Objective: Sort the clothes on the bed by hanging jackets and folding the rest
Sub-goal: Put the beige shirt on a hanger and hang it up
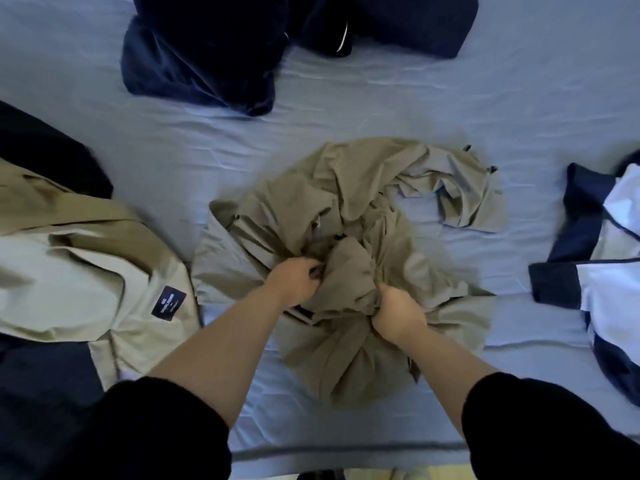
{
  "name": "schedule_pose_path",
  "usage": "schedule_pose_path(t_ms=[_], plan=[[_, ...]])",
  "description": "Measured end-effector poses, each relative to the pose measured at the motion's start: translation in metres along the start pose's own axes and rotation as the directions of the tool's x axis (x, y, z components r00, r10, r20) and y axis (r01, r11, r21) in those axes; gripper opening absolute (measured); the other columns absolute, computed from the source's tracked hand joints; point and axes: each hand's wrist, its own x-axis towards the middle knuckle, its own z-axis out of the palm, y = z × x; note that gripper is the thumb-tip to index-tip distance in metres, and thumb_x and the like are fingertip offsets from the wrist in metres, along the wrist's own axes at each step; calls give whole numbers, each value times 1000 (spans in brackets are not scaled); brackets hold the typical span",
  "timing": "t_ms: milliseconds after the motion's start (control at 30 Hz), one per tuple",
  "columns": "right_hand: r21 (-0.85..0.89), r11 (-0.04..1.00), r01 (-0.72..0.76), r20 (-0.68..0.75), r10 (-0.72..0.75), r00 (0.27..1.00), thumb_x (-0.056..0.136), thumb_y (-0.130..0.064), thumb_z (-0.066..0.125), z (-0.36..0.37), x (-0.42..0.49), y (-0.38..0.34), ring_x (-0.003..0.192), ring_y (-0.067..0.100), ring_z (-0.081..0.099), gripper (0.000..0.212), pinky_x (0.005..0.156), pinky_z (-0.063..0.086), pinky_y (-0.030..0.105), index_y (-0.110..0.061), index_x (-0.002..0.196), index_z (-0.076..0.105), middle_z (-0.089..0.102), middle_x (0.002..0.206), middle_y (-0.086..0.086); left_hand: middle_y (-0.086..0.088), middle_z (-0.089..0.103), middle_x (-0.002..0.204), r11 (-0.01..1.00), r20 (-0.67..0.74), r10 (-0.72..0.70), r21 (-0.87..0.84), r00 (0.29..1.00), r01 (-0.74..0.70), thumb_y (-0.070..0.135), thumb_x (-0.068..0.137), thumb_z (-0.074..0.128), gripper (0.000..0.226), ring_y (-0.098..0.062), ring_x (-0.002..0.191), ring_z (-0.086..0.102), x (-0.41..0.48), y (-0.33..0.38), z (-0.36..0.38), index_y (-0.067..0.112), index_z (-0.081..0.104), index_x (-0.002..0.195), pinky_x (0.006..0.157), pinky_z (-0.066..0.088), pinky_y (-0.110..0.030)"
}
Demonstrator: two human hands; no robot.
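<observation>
Nearest the camera, two black sleeves, one on the left [156, 427] and one on the right [554, 427], are framing the bottom of the view, with bare forearms reaching forward over the edge of the bed [450, 98]. The left grip [294, 277] is curling its fingers into a bunched fold of the olive garment [311, 202], and the right grip [398, 315] is clenching another handful of the same cloth just beside it; both are closing tight on the fabric, a raised wad of it standing between them. The olive garment is lying crumpled in the middle of the blue sheet, part of it spreading toward the person under the hands and a twisted length trailing away to the far right.

To the left, a beige jacket [86, 271] is lying spread open, showing a dark label [168, 303] on its lining, with dark cloth [34, 368] lying at its near edge. To the right, a navy-and-white garment [606, 265] is lying at the edge of the view. Farther back on the left, a dark garment [45, 150] is lying against the beige jacket. Farthest off, a heap of dark navy clothes [201, 57] is lying across the top of the bed.
</observation>
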Motion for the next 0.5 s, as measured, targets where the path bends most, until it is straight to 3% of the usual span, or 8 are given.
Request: schedule_pose_path(t_ms=[67,167,233,267,300,367,433,500], plan=[[-40,999,4,190,4,982,87,-20,52,1,-17,1,93,29,61,13,71,47,31,-12,94,60,66,100,10,-10,69,102,995,34,67,75,997,-69,30,94,48,28,-30,97,62,-17,7,9,13,68,101,79,49,-38],[-214,973,88,387,2,922,87,-23,53,-10,-38,11,93,30,61,10,68,43,29,-15,82,51,63,96,10,-7,69,85,914,-250,379,251,891,-318,34,91,42,35,-28,79,65,-49,5,12,13,71,93,64,52,-35],[-311,948,71,130,-32,991,85,-23,52,-23,-45,12,90,30,62,7,64,41,30,-17,85,54,64,94,7,-9,68,97,807,-440,585,393,681,-440,34,88,50,36,-28,86,63,-59,1,9,11,70,107,70,53,-33],[-297,953,62,-78,-89,993,83,-20,54,-28,-45,10,89,31,62,8,63,41,31,-15,88,57,64,93,8,-12,64,112,792,-476,606,434,638,-429,39,85,54,45,-30,100,58,-58,1,4,13,65,120,83,51,-38],[-243,967,82,-258,-146,955,80,-17,58,-34,-43,6,88,33,60,12,63,41,32,-12,91,60,63,94,10,-14,55,130,809,-478,579,440,661,-390,50,81,57,62,-31,118,49,-54,3,-3,18,53,134,96,43,-47],[-182,964,194,-409,-254,877,74,-20,71,-43,-28,-5,100,37,55,43,76,45,40,-8,113,60,57,110,16,-11,22,156,865,-396,452,414,799,-284,74,67,53,102,-30,143,16,-37,7,-18,31,13,151,107,21,-63],[-269,932,242,-328,-325,887,71,-39,76,-52,-2,-19,133,37,32,93,104,33,51,-12,147,31,32,147,20,0,-9,159,881,-252,343,420,905,-217,84,56,51,124,-28,146,-11,-13,14,-28,41,-22,145,106,8,-69],[-389,888,246,-201,-343,918,73,-55,71,-61,30,-32,147,28,-2,114,116,10,57,-22,153,-2,-4,160,11,6,-22,156,882,-143,256,439,956,-170,84,53,59,132,-29,145,-15,8,16,-31,43,-33,138,104,7,-73]])
